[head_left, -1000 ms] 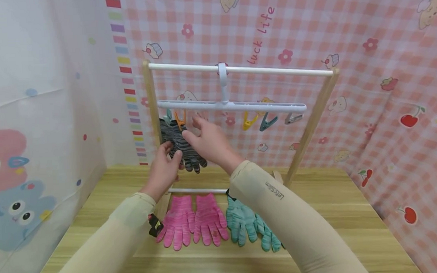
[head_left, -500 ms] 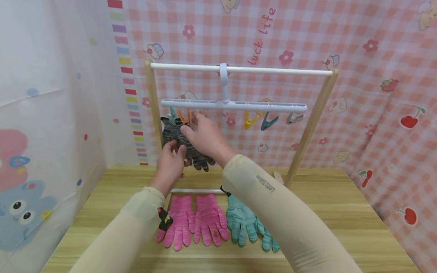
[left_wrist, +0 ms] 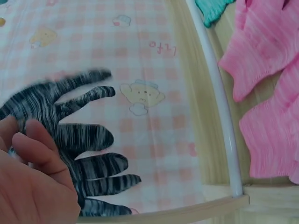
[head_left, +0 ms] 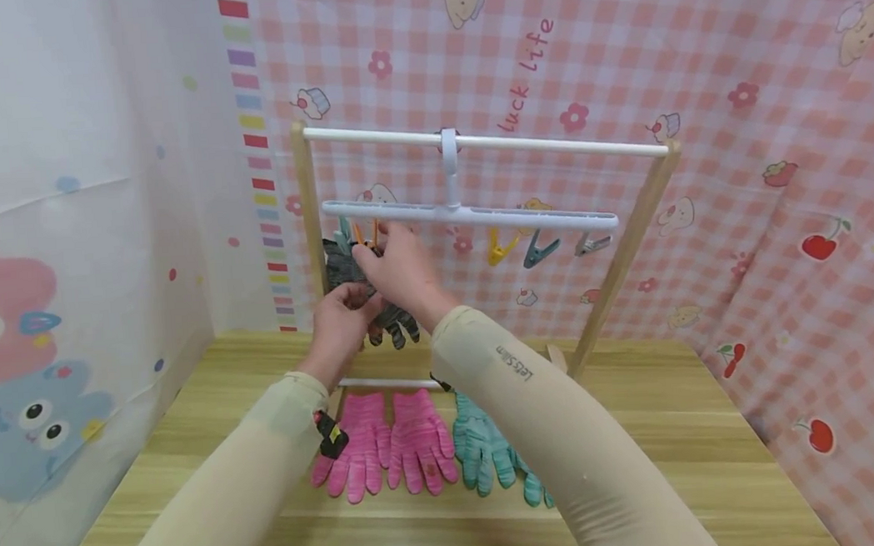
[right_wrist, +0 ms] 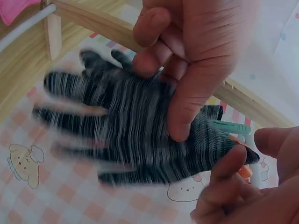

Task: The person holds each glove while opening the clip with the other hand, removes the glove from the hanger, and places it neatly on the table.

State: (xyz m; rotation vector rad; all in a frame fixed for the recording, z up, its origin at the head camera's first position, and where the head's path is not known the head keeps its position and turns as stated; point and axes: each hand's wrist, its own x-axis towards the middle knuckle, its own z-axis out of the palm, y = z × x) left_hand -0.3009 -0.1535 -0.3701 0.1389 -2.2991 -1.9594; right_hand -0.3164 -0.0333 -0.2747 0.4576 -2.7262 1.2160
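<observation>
A black-and-grey striped knit glove [head_left: 342, 266] hangs fingers-down at the left end of a white hanger [head_left: 539, 217]. A teal clip [head_left: 343, 234] is at its cuff, beside an orange clip [head_left: 358, 232]. My left hand [head_left: 338, 331] holds the palm of the glove, thumb on the front, fingers partly hidden. My right hand [head_left: 405, 277] pinches the cuff corner close to the orange clip. In the right wrist view, the glove [right_wrist: 140, 116] fans out between both hands, and more striped fingertips show behind it. The right thumb [right_wrist: 271, 140] is at the cuff's dark corner.
A wooden stand with a white top bar [head_left: 549, 142] carries the hanger. Yellow, blue-grey and grey clips [head_left: 541, 250] hang at its right. Two pink gloves [head_left: 419, 441] and teal gloves [head_left: 483, 445] lie on the wooden table [head_left: 687, 425], the teal ones partly behind my right forearm.
Both hands have shifted slightly right and closer together. My right fingers have moved left onto the cuff by the orange clip, and the glove has shifted a little under them.
</observation>
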